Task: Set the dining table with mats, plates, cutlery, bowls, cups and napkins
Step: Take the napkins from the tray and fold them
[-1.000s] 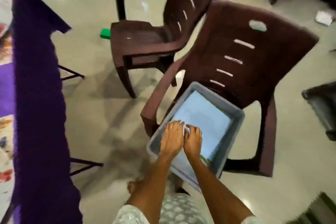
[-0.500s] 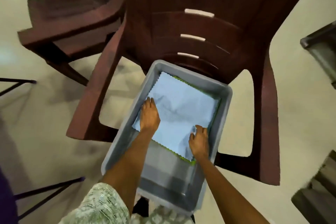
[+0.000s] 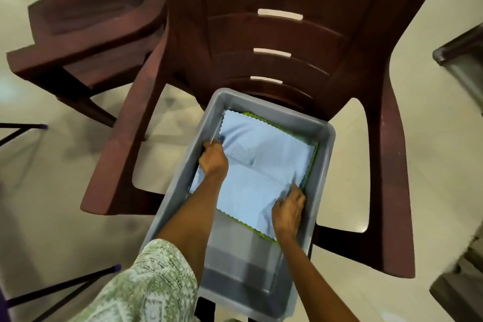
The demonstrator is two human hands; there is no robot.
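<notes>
Pale blue napkin (image 3: 261, 165), pinked edges, lies flat in a grey plastic bin (image 3: 324, 165) on a green cloth (image 3: 312, 162) of which only a thin border shows. Napkin's long axis runs along the bin's length, from near-left to far-right in the head view; a crease crosses it about midway. It fills the far half of the bin, far and right edges close to the walls; near half of the bin floor is bare. Left hand (image 3: 213, 159) is at the napkin's left edge by the bin's left wall, fingers curled on that edge. Right hand (image 3: 288, 208) sits on the near-right corner, fingers bent and pinching the cloth, which bunches there. Bin rests on the seat of a dark brown plastic armchair (image 3: 274, 34), its near end overhanging the seat front. Second matching chair (image 3: 78, 34) just beside it, far-left. Glossy cream floor (image 3: 431, 138) around; thin dark table legs (image 3: 60, 287) at lower left.
</notes>
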